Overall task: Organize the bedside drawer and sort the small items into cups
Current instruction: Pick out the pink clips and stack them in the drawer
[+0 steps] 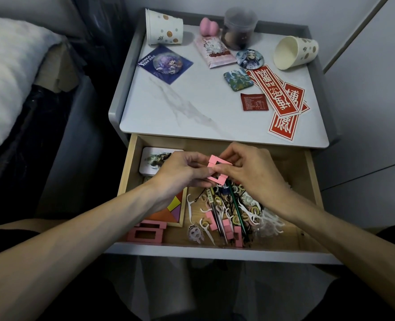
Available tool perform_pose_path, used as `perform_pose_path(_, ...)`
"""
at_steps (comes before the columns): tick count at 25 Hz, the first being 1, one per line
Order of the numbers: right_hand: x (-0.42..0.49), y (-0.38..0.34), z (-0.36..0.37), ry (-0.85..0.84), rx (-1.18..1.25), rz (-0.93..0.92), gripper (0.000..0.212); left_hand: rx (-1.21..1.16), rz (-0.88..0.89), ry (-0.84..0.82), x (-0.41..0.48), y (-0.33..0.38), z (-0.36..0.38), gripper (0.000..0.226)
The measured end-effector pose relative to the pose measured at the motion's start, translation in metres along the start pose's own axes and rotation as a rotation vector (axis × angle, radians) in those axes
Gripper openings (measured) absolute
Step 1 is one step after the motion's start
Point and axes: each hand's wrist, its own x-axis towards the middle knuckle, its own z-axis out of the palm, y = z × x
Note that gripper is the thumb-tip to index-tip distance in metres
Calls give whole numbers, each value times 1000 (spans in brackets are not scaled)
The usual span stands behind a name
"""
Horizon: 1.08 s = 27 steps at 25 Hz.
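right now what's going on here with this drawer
A person is sorting an open bedside drawer. The left hand and the right hand both pinch a cluster of pink blocks just above it. Floss picks and pens lie jumbled inside. On the nightstand top, one paper cup lies on its side, and a second cup is at the back left.

Drawer [131,163]: pale raw-looking wood, matt. Nightstand top [192,107]: smooth marble-look, faint sheen. Paper cups [163,27], matt. Far jar [238,26]: clear plastic. Round badge [249,57]: glossy. Red stickers [275,89]: smooth paper.
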Motion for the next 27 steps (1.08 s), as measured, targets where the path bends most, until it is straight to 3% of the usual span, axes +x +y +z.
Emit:
perform_pose_path(11, -3, -3, 1, -28, -126, -102, 28, -19, -17, 45, 1, -3, -3, 18)
perform_pose_path(16, 0, -1, 3, -106, -256, -134, 55, -14, -11, 101, 2, -2, -3, 19)
perform_pose_path(22, -6, -10, 2, -135, -496, -209, 67, 2, 6, 130, 4, -3, -4, 19)
perform_pose_path(27, -5, -15, 7, -122, -541, -201, 64, 72, 22, 147, 3, 0, -6, 16)
